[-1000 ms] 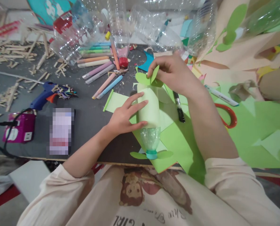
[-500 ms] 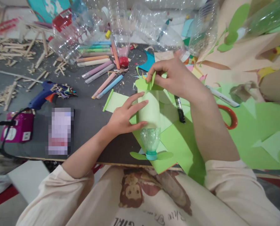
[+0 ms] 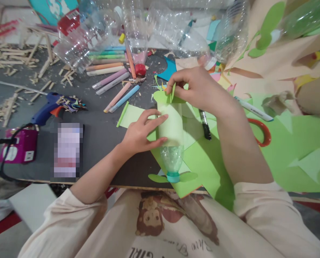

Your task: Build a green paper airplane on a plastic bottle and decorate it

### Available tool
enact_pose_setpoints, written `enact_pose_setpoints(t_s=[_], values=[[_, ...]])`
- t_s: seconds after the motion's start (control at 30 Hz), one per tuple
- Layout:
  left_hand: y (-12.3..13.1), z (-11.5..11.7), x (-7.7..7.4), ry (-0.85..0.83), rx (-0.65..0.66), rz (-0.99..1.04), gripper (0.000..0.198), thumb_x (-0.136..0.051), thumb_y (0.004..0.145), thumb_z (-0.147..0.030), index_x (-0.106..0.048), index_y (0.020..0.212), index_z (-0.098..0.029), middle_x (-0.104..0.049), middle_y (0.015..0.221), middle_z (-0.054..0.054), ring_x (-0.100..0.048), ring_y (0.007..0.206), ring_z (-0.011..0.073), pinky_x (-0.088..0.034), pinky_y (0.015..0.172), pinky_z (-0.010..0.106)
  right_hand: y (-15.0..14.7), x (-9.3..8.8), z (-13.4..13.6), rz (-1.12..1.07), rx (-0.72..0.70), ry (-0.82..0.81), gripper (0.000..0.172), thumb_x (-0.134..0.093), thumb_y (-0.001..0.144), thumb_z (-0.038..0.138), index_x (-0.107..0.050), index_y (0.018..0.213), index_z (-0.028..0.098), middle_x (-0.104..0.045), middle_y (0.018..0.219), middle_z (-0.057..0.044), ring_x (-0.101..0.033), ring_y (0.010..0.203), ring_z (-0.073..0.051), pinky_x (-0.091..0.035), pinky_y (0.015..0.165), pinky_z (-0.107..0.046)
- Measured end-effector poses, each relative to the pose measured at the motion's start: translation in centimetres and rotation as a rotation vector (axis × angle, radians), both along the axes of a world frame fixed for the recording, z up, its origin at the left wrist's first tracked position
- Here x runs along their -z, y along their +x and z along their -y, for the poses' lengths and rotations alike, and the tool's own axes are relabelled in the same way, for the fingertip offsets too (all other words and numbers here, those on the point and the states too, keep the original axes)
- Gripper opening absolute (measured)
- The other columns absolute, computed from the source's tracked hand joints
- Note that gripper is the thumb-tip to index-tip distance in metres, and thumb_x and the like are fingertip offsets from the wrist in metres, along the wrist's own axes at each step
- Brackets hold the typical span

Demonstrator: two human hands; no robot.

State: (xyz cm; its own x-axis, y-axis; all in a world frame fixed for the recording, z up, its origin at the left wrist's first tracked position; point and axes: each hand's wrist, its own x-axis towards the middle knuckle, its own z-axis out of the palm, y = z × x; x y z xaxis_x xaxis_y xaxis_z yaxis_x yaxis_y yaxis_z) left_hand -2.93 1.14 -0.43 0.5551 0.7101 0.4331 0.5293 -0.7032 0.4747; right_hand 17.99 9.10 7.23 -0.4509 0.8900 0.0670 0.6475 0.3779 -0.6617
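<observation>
A plastic bottle (image 3: 172, 154) with a teal cap (image 3: 173, 177) lies with the cap towards me. Pale green paper (image 3: 173, 125) wraps its body. My left hand (image 3: 141, 132) holds the bottle from the left, fingertips and thumb on the wrap. At the far end, bright green paper cut-outs (image 3: 161, 96) sit on the bottle. My right hand (image 3: 194, 87) pinches a small upright green paper piece (image 3: 173, 92) between thumb and fingers there. Two green leaf-shaped pieces (image 3: 158, 178) stick out beside the cap; whether they are attached I cannot tell.
A blue glue gun (image 3: 48, 107), a purple box (image 3: 18, 145) and a phone (image 3: 67, 150) are at the left. Markers (image 3: 125, 98) and clear bottles (image 3: 176, 28) lie farther back. Green sheets (image 3: 289, 154), red-handled scissors (image 3: 266, 132) and a black marker (image 3: 206, 125) are at the right.
The view has shifted very slightly. Both hands keep their places on the bottle and the small green paper piece, with hardly any movement.
</observation>
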Motion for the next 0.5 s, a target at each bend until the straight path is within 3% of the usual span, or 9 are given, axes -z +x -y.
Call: enact_pose_setpoints(t_s=[0.3, 0.5], values=[[-0.15, -0.07, -0.10, 0.031, 0.003, -0.014, 0.052, -0.044, 0.095, -0.057, -0.054, 0.132, -0.021, -0.060, 0.119, 0.013, -0.067, 0.082, 0.0143, -0.058, 0.065, 0.025, -0.11, -0.03, 0.15, 0.050, 0.035, 0.021, 0.025, -0.058, 0.076, 0.006, -0.056, 0.059, 0.023, -0.057, 0.057, 0.001, -0.052, 0.057, -0.016, -0.040, 0.057, -0.031], [-0.06, -0.08, 0.09, 0.036, -0.007, -0.006, 0.053, -0.043, 0.095, -0.059, -0.055, 0.131, -0.021, -0.059, 0.118, 0.013, -0.066, 0.085, 0.0152, -0.059, 0.066, 0.026, 0.36, 0.59, -0.12, -0.014, -0.002, 0.074, 0.022, -0.059, 0.086, 0.027, -0.057, 0.064, 0.025, -0.058, 0.059, 0.000, -0.052, 0.057, -0.017, -0.043, 0.057, -0.032]])
